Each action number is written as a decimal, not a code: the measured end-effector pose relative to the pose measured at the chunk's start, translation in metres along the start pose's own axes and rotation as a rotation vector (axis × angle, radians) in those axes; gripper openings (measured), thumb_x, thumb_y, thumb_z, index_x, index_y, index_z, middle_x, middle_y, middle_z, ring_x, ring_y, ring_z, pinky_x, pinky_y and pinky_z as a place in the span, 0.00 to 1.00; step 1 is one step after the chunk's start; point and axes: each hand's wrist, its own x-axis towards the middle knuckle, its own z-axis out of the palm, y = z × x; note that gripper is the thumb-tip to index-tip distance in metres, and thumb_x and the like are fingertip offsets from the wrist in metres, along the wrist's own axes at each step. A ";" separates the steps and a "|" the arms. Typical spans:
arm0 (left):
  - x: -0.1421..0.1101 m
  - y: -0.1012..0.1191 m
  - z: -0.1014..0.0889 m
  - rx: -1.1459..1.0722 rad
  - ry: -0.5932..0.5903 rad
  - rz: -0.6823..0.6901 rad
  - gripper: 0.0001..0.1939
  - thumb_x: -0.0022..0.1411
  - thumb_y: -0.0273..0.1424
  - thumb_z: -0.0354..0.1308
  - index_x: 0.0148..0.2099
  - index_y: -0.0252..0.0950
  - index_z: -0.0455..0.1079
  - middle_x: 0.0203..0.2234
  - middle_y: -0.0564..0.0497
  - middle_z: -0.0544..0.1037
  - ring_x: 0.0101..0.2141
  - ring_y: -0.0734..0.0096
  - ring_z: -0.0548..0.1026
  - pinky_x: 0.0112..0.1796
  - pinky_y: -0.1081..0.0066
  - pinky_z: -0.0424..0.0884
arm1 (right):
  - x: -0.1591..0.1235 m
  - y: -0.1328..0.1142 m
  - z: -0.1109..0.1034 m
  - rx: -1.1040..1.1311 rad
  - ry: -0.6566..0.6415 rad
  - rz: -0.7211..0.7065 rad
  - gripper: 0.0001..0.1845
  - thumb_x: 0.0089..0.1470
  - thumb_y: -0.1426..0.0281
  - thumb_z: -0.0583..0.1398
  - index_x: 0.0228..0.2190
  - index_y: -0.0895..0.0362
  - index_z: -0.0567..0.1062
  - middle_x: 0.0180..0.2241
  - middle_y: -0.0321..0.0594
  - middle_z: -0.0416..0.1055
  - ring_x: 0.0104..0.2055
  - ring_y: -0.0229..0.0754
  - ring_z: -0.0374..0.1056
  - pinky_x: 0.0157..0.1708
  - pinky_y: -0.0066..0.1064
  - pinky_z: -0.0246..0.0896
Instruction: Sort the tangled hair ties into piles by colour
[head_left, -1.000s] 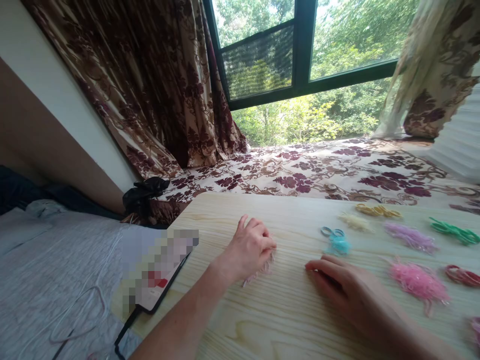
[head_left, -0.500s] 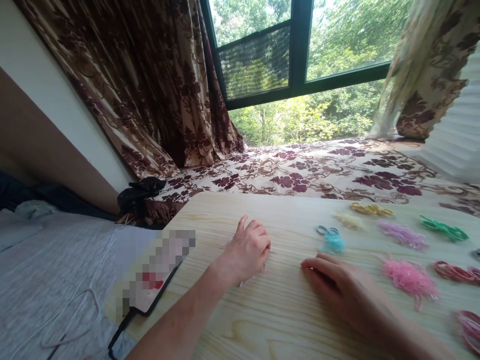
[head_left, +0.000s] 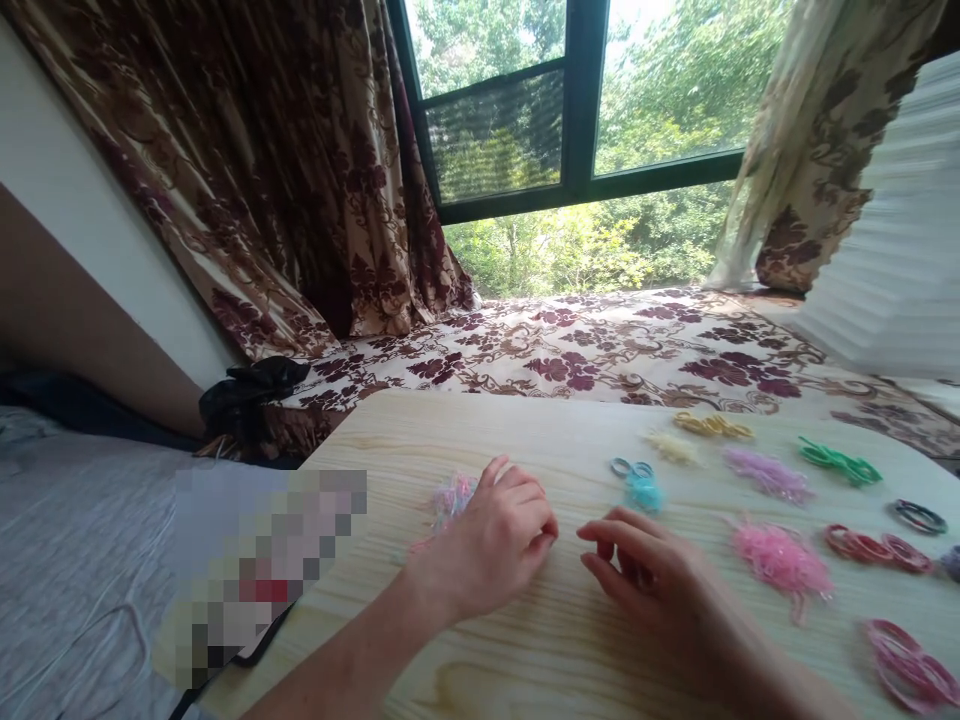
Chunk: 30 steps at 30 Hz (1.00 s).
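Observation:
My left hand [head_left: 495, 540] rests on the pale wooden table [head_left: 525, 650] with its fingers curled and thumb pressed to the forefinger; what it pinches, if anything, is hidden. A small pile of pale pink hair bands [head_left: 450, 495] lies just left of its knuckles. My right hand [head_left: 652, 585] hovers close to the right of it, fingers bent and apart, with nothing in them. Their fingertips nearly meet. Light blue bands [head_left: 641, 487] lie just beyond my right hand.
Sorted piles of bands lie along the table's right: cream [head_left: 671, 447], yellow [head_left: 712, 427], lilac [head_left: 765, 472], green [head_left: 836, 462], bright pink [head_left: 780, 555], red [head_left: 870, 548], pink rings [head_left: 907, 675]. A blurred phone [head_left: 255, 570] sits on the left corner. Black cloth [head_left: 247, 390] lies behind.
My left hand slid right, leaving the pale pink bands on its left, and closed into a pinch. My right hand lifted from lying flat and bent its fingers. The view shifted left.

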 end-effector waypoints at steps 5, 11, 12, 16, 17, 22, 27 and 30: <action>0.000 0.005 -0.001 -0.041 0.010 0.000 0.07 0.61 0.23 0.53 0.34 0.39 0.70 0.33 0.53 0.77 0.43 0.70 0.71 0.61 0.58 0.50 | 0.001 0.001 -0.001 -0.011 0.020 -0.053 0.11 0.58 0.67 0.55 0.37 0.54 0.76 0.27 0.38 0.73 0.20 0.33 0.64 0.19 0.25 0.61; -0.001 0.007 0.000 -0.082 0.027 -0.002 0.06 0.62 0.23 0.52 0.35 0.38 0.68 0.33 0.54 0.76 0.43 0.72 0.70 0.61 0.60 0.48 | 0.004 -0.008 -0.007 -0.023 0.007 -0.107 0.12 0.59 0.70 0.53 0.29 0.55 0.76 0.25 0.38 0.72 0.23 0.34 0.66 0.22 0.24 0.62; -0.001 0.007 0.000 -0.088 0.032 -0.004 0.06 0.62 0.23 0.52 0.35 0.38 0.68 0.33 0.54 0.75 0.43 0.72 0.70 0.61 0.60 0.48 | 0.004 -0.009 -0.007 -0.021 0.008 -0.106 0.12 0.59 0.70 0.53 0.29 0.55 0.75 0.26 0.38 0.72 0.23 0.34 0.66 0.23 0.24 0.62; 0.000 0.006 0.000 -0.096 0.061 -0.018 0.06 0.61 0.23 0.53 0.35 0.38 0.68 0.34 0.53 0.75 0.43 0.70 0.71 0.61 0.59 0.50 | 0.005 -0.008 -0.010 -0.024 0.022 -0.077 0.13 0.60 0.70 0.52 0.29 0.55 0.75 0.26 0.39 0.71 0.25 0.35 0.67 0.24 0.24 0.63; 0.001 0.006 0.001 -0.096 0.076 -0.023 0.06 0.61 0.23 0.53 0.35 0.38 0.68 0.34 0.53 0.75 0.43 0.70 0.71 0.60 0.59 0.51 | 0.006 -0.006 -0.013 -0.029 0.036 -0.065 0.13 0.60 0.69 0.52 0.29 0.55 0.75 0.26 0.38 0.71 0.25 0.35 0.67 0.24 0.24 0.63; 0.001 -0.003 0.003 -0.074 0.169 -0.035 0.06 0.61 0.23 0.53 0.34 0.38 0.68 0.33 0.53 0.76 0.42 0.69 0.71 0.59 0.58 0.52 | 0.016 0.021 -0.056 -0.143 0.194 0.052 0.13 0.57 0.62 0.55 0.30 0.54 0.77 0.31 0.41 0.73 0.31 0.41 0.70 0.25 0.27 0.64; 0.001 -0.009 0.001 -0.013 0.187 -0.051 0.07 0.62 0.22 0.52 0.35 0.38 0.69 0.32 0.53 0.76 0.41 0.69 0.71 0.57 0.57 0.55 | 0.010 0.071 -0.111 -0.391 0.361 0.312 0.19 0.51 0.53 0.55 0.28 0.52 0.79 0.33 0.43 0.76 0.26 0.44 0.69 0.26 0.35 0.63; 0.001 -0.013 -0.001 0.032 0.196 -0.074 0.07 0.61 0.21 0.52 0.35 0.37 0.69 0.33 0.53 0.76 0.42 0.68 0.71 0.56 0.56 0.55 | 0.000 0.091 -0.129 -0.518 0.370 0.460 0.17 0.51 0.56 0.56 0.29 0.52 0.79 0.36 0.46 0.76 0.29 0.49 0.71 0.27 0.37 0.62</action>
